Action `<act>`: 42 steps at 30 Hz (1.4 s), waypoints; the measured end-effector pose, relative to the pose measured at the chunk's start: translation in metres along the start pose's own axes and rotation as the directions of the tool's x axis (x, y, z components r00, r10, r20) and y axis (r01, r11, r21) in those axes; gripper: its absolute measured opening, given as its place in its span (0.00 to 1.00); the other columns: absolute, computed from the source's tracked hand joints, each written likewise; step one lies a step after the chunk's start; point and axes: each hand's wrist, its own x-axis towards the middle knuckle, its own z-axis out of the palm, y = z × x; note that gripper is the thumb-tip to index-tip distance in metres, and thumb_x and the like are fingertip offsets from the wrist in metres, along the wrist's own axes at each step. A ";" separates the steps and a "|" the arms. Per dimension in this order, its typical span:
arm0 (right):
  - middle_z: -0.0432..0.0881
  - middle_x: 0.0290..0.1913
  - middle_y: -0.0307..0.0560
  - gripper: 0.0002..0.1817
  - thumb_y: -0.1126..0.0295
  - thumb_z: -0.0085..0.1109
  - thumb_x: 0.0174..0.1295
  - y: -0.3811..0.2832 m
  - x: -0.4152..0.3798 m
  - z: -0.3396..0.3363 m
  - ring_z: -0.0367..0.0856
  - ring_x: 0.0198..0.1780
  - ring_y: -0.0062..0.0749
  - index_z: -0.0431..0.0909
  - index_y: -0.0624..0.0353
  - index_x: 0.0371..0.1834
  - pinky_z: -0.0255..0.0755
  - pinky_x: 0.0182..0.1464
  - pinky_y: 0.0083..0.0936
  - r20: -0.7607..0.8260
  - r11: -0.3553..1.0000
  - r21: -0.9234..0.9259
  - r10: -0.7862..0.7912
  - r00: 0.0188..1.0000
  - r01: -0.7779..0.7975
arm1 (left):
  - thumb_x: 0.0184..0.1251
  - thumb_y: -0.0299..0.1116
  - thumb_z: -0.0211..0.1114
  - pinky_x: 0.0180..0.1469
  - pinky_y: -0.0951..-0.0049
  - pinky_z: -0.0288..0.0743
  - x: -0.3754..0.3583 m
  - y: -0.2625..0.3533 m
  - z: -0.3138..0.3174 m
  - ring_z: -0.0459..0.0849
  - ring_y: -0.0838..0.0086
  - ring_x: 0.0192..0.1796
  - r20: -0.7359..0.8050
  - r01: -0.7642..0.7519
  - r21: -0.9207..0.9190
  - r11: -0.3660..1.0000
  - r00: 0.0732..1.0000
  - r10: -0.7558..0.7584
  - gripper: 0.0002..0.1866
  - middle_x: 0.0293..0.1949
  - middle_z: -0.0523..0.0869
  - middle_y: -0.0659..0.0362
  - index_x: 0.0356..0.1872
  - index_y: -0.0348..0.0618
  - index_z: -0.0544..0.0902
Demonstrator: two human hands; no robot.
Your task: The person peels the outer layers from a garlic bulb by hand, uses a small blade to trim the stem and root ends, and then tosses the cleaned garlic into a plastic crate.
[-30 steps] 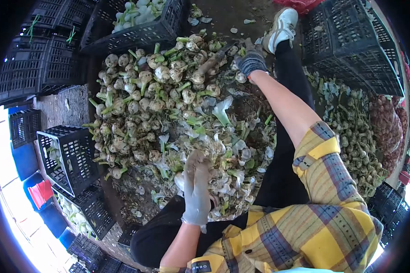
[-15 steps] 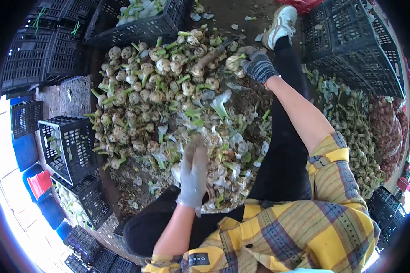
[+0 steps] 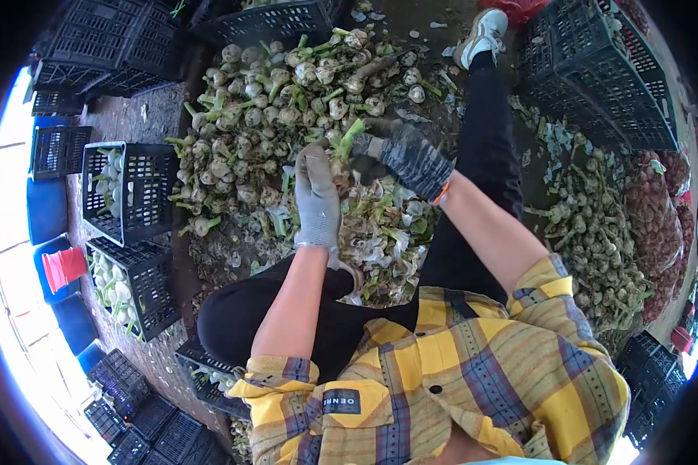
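In front of my body, above the peelings, a garlic bulb with a short green stem is between my two hands. My right hand, in a dark patterned knit glove, is closed on it from the right. My left hand, in a pale coated glove, has its fingers curled against the bulb's left side. Part of the bulb is hidden by the gloves. Just beyond lies a heap of unpeeled garlic bulbs with stems. Loose garlic skins cover the ground below my hands.
Black plastic crates stand around me: one at left with peeled garlic, another below it, and a tall crate at right. A second garlic heap lies beside mesh sacks. My outstretched leg borders the work area.
My right hand has brought the garlic bulb from the heap's far right edge in toward my body. My left hand has moved up to meet it, and the view has shifted.
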 end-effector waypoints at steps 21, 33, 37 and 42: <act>0.82 0.35 0.54 0.15 0.66 0.52 0.58 0.026 -0.014 0.037 0.80 0.37 0.41 0.77 0.65 0.43 0.72 0.41 0.31 -0.043 0.850 -0.490 -0.244 0.969 0.192 | 0.69 0.44 0.51 0.48 0.77 0.67 -0.022 0.013 -0.008 0.73 0.76 0.43 -0.053 -0.332 0.188 0.925 0.937 0.347 0.19 0.42 0.77 0.57 0.48 0.38 0.73; 0.81 0.34 0.55 0.10 0.71 0.49 0.57 0.027 -0.017 0.050 0.79 0.36 0.40 0.78 0.64 0.36 0.71 0.40 0.31 -0.200 0.782 -0.606 -0.331 0.922 0.149 | 0.64 0.47 0.58 0.33 0.77 0.77 -0.020 0.033 -0.013 0.79 0.77 0.35 0.093 0.258 -0.162 0.952 0.965 -0.246 0.25 0.42 0.78 0.56 0.52 0.39 0.66; 0.80 0.28 0.50 0.09 0.70 0.52 0.58 0.024 -0.008 0.043 0.76 0.30 0.31 0.79 0.65 0.33 0.70 0.35 0.28 -0.224 0.666 -0.741 -0.358 0.906 0.081 | 0.62 0.43 0.61 0.38 0.81 0.76 -0.025 0.025 0.003 0.80 0.75 0.36 0.033 -0.058 -0.006 0.998 0.998 0.058 0.27 0.42 0.78 0.56 0.56 0.40 0.62; 0.80 0.24 0.45 0.10 0.69 0.53 0.59 0.029 -0.007 0.043 0.74 0.26 0.22 0.80 0.65 0.34 0.68 0.30 0.25 -0.250 0.667 -0.741 -0.381 0.890 0.077 | 0.63 0.56 0.55 0.40 0.77 0.74 -0.013 0.033 -0.026 0.80 0.77 0.34 0.338 0.463 -0.220 0.859 0.862 -0.378 0.27 0.37 0.81 0.59 0.51 0.44 0.71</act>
